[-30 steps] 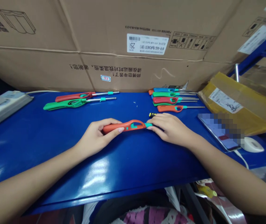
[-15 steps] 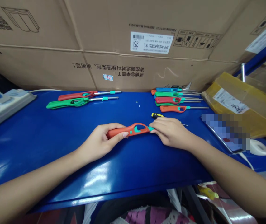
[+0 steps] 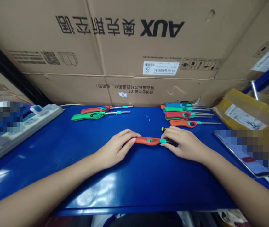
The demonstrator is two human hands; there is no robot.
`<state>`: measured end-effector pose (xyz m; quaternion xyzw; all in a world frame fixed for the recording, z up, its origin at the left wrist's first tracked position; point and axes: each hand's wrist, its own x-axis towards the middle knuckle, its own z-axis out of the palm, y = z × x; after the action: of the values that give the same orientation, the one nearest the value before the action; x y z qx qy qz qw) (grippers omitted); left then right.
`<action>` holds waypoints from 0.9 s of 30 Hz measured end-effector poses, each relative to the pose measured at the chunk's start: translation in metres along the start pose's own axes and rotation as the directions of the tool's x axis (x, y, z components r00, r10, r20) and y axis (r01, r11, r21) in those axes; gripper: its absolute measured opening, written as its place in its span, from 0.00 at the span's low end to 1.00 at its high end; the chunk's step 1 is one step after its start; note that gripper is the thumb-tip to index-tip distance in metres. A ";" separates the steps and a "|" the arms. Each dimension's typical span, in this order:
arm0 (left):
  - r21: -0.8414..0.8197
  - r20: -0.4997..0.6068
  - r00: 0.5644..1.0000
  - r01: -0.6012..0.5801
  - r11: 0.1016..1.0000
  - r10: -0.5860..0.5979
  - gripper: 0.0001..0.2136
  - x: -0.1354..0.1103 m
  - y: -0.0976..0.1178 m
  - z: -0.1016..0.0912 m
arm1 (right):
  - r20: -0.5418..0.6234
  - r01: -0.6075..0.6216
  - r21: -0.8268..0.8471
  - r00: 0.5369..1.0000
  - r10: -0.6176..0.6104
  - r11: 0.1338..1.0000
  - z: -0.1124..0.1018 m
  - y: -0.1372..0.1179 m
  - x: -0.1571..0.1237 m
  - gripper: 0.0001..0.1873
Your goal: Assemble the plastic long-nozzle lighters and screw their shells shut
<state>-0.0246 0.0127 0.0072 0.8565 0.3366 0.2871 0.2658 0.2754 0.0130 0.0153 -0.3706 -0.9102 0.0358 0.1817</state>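
Observation:
An orange long-nosed lighter (image 3: 146, 141) lies level between my hands, just above or on the blue table; I cannot tell which. My left hand (image 3: 114, 150) is closed around its rear handle end, thumb in front. My right hand (image 3: 186, 144) is closed at the teal collar, with fingers and thumb around the front end. The metal tube is hidden by that hand, and a dark patch shows between its fingers. Behind the right fingers peeks the yellow end of a screwdriver (image 3: 164, 129), mostly covered.
Red (image 3: 94, 109) and green lighters (image 3: 89, 116) lie back left; several others, including an orange lighter (image 3: 184, 123), lie back right. A power strip (image 3: 40, 118) is left, a phone (image 3: 243, 154) and yellow-taped parcel (image 3: 248, 115) right. A cardboard box (image 3: 125, 69) stands behind.
The view has tilted up and shifted left. The orange lighter has rolled, so its trigger opening looks narrower. My left hand now holds it nearer the rear end.

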 end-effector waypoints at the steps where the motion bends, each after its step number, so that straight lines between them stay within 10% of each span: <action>1: 0.023 0.027 0.999 -0.023 0.999 0.022 0.14 -0.001 -0.002 0.001 | -0.009 -0.001 -0.001 1.000 0.001 1.000 -0.003 0.000 0.000 0.08; 20: 0.464 0.161 0.986 -0.045 0.885 -0.034 0.11 -0.001 0.007 -0.024 | -0.220 -0.393 -0.029 0.899 0.377 0.919 0.005 0.018 0.002 0.11; 27: 0.375 0.156 0.988 -0.078 0.924 0.020 0.14 -0.001 -0.001 -0.020 | -0.447 -0.140 0.163 0.872 0.200 0.977 -0.007 -0.005 0.003 0.10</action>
<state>-0.0393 0.0183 0.0202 0.9189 0.3436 0.1583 0.1120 0.2728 0.0109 0.0240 -0.4349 -0.8007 0.0197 0.4114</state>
